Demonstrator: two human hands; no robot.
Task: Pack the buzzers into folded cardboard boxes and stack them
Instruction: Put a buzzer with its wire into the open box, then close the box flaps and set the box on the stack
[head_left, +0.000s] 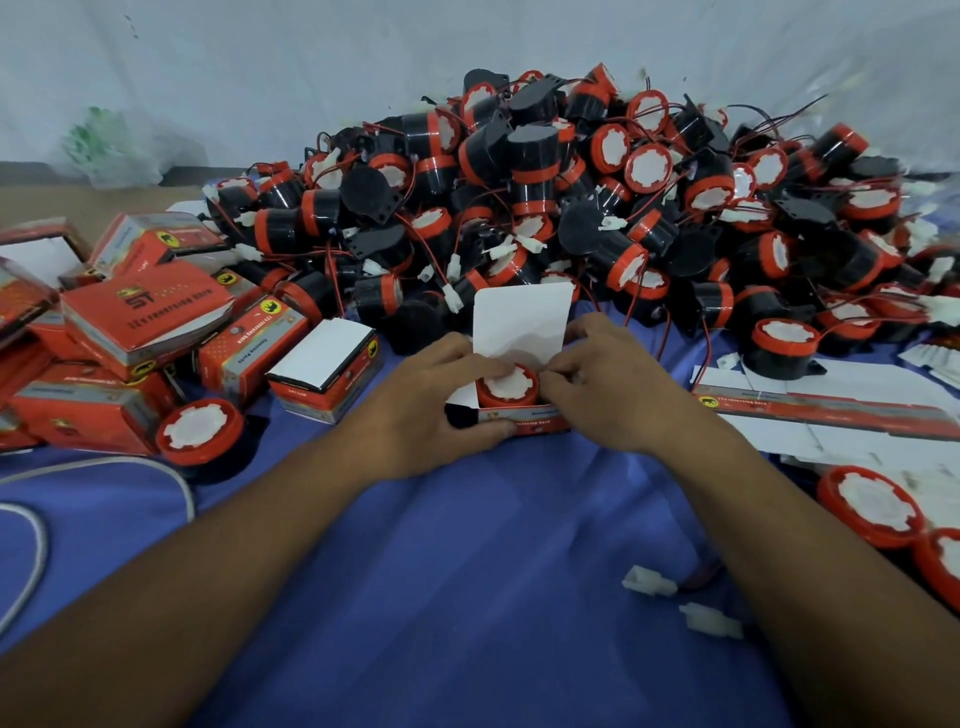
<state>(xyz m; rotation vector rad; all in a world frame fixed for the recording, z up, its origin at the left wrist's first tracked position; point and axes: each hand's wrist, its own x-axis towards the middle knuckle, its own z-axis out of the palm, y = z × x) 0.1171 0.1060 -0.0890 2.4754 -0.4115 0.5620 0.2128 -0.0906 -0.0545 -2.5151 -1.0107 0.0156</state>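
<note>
— Place of the buzzer (506, 387)?

— Seated in the open cardboard box (522, 420), red rim and white face upward, mid-scene on the blue cloth (467, 571). White lid flap (519, 322) standing upright on the far side.

— And the hands?

— Left hand (431, 410) gripping the box from the left, fingers curled over its top edge, thumb against the near wall. Right hand (608, 389) pinching the box's right edge, fingertips touching the buzzer's rim.

— Around it?

— Just beyond, a big heap of buzzers (571, 208): black bodies, red wires, white plugs. Far left, a jumble of closed red boxes (145, 322), with one open box (324, 364) and a loose buzzer (200, 434) at its near edge. To the right, flat unfolded cartons (831, 415). Nearer, two more buzzers (872, 512) at the right edge, and two white connectors (649, 579) on the cloth. Grey cable (31, 545) at the near left.
</note>
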